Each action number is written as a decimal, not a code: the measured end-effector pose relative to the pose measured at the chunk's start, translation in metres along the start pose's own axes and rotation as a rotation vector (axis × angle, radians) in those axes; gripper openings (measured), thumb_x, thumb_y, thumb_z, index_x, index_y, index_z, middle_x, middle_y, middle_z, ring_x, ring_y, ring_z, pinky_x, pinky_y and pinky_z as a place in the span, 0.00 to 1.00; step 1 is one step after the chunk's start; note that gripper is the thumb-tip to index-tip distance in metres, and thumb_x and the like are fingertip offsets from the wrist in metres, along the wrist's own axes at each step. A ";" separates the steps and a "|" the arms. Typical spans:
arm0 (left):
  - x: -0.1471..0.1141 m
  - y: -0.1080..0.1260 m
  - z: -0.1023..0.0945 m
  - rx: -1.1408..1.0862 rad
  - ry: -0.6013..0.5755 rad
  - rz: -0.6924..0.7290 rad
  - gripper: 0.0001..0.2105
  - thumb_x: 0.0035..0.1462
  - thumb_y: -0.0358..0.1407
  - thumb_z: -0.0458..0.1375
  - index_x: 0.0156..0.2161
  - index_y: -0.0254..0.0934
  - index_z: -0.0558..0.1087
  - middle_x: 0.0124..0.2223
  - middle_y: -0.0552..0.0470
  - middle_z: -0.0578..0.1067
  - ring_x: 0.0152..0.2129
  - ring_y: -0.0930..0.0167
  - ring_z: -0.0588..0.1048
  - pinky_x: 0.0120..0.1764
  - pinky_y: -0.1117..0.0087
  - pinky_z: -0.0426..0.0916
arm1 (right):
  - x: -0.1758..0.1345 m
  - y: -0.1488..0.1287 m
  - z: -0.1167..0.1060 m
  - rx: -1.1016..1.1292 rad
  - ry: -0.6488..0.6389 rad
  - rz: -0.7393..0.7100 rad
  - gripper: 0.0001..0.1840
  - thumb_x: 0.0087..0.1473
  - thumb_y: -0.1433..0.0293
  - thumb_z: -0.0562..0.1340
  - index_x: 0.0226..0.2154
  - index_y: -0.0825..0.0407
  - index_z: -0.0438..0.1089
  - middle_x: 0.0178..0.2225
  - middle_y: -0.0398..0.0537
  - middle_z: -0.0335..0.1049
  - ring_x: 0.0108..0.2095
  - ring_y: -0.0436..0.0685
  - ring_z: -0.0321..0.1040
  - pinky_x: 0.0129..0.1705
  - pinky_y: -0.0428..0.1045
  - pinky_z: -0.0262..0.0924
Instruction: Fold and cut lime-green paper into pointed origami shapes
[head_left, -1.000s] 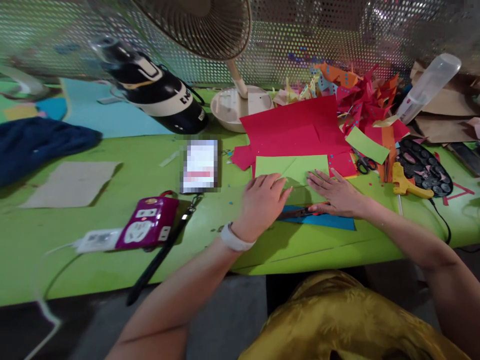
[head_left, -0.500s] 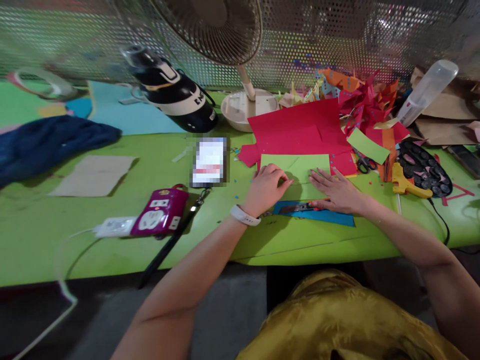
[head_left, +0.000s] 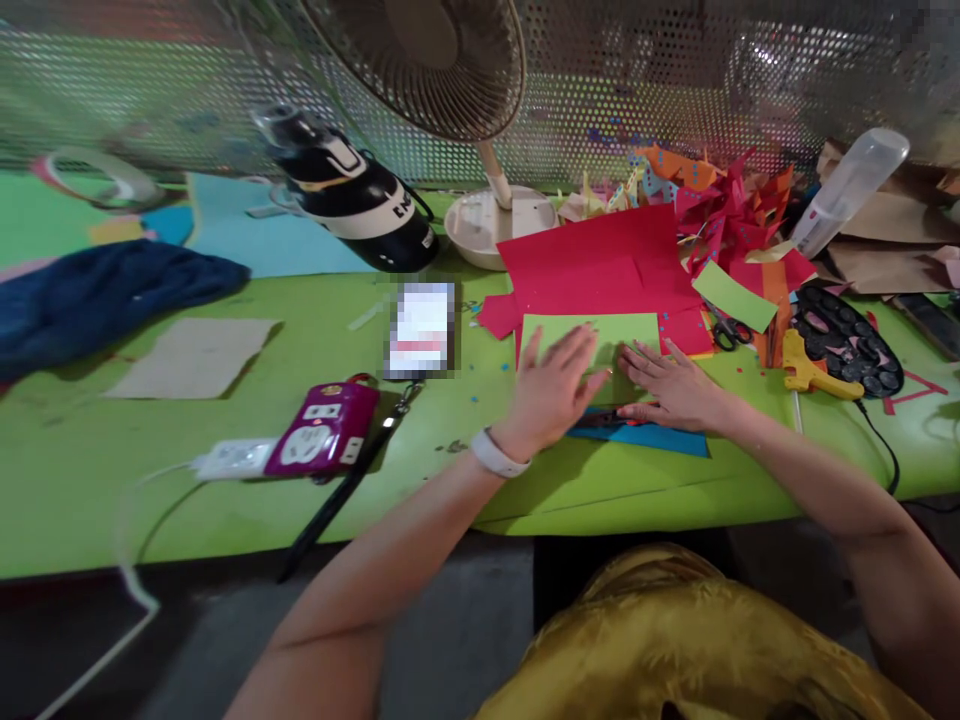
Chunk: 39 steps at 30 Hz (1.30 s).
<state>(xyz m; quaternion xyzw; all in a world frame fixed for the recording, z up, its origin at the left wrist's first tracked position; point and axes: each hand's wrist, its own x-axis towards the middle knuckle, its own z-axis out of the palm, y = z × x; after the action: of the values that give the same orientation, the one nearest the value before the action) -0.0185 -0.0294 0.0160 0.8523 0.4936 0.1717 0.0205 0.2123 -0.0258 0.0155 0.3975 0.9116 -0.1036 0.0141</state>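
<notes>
Well left of the light-green sheet (head_left: 628, 328), on its near side, a purple power socket (head_left: 322, 430) is set on the counter (head_left: 240, 515); a phone (head_left: 421, 325) is laid closer, also to its left. The sheet's left half is covered by the left hand (head_left: 560, 387), palm down, fingers spread and unbent, nothing gripped; whether it is pressed on or only hovered over cannot be told. The sheet's long axis appears to be laid from left to right, though its near edge is hidden. Beyond the sheet, a red sheet (head_left: 581, 272) is placed. On the near side, a dark cutter (head_left: 596, 419) is laid on a blue strip (head_left: 667, 438). The right part is overlapped by the right hand (head_left: 669, 388), opened flat, its thumb by the cutter. The sheet is thus reached from both sides, more of it being covered by the left hand. Right of it, scissors (head_left: 731, 335) are laid.
</notes>
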 end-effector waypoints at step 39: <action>-0.048 0.001 0.003 0.358 -0.182 -0.170 0.54 0.59 0.66 0.31 0.59 0.08 0.64 0.59 0.15 0.66 0.59 0.42 0.65 0.63 0.39 0.45 | -0.001 0.004 0.003 -0.022 0.006 -0.038 0.47 0.61 0.40 0.41 0.70 0.54 0.45 0.71 0.56 0.42 0.71 0.67 0.38 0.68 0.71 0.33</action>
<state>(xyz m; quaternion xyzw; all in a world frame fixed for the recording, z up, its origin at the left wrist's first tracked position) -0.0386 -0.0698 0.0004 0.8098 0.5823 0.0013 -0.0726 0.2157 -0.0241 0.0116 0.3802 0.9202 -0.0926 0.0136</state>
